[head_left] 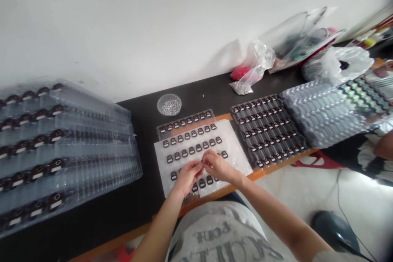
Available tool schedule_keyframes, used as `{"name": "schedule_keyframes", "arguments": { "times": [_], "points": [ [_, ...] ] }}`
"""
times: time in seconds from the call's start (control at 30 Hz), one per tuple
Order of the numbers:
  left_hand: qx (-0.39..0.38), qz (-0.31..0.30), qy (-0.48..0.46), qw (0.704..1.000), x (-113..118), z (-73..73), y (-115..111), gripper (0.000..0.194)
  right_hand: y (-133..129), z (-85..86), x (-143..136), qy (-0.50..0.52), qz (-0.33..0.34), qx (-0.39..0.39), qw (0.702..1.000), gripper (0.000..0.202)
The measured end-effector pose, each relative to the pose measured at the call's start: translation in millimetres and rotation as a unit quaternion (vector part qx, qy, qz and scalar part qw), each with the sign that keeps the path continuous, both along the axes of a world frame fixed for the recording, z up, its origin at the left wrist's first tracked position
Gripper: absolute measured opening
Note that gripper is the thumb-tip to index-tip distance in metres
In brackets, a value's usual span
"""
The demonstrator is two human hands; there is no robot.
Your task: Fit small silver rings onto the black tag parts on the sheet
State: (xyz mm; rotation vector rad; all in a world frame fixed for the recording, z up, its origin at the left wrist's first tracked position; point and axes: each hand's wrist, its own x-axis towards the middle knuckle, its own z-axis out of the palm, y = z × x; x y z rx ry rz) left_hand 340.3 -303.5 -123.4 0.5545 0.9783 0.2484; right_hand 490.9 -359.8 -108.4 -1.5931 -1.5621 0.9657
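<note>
My left hand (190, 175) and my right hand (216, 164) meet fingertip to fingertip above a white sheet (238, 147). Both are pinched closed, and whatever lies between the fingertips is too small and covered to name. Rows of small black parts (198, 147), each with a round mark and a pale label, lie on the sheet around my hands. Some of these parts are hidden beneath my fingers. Past the sheet's far edge shows a clear tray (162, 134) with one row of the same parts.
A round dish (169, 105) of tiny metallic pieces stands behind. Tall stacked trays (101, 151) rise at left; a filled tray (270, 129) and stacked clear trays (319, 110) sit at right. Plastic bags (256, 63) lie near the wall. Another person's arm (385, 147) shows at far right.
</note>
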Motion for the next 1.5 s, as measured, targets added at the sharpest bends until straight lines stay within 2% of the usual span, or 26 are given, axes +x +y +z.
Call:
{"name": "schedule_keyframes", "arguments": {
  "times": [0.27,0.7,1.3,1.5],
  "points": [
    [-0.027,0.020,-0.029,0.999,1,5.5,2,0.022,1,3.8,-1,0.013,-0.015,0.012,1.000,0.013],
    [0.057,0.019,0.003,0.998,5,4.3,-2,0.022,-1,5.1,-3,-0.002,-0.032,0.003,0.999,0.013],
    [0.014,0.040,-0.011,0.999,1,5.4,-5,0.020,-3,2.2,-9,0.003,-0.030,0.012,0.999,0.014],
    [-0.004,0.095,-0.015,0.995,-16,2.7,-4,0.021,10,5.9,-20,0.004,0.013,0.002,1.000,0.011]
  ]
}}
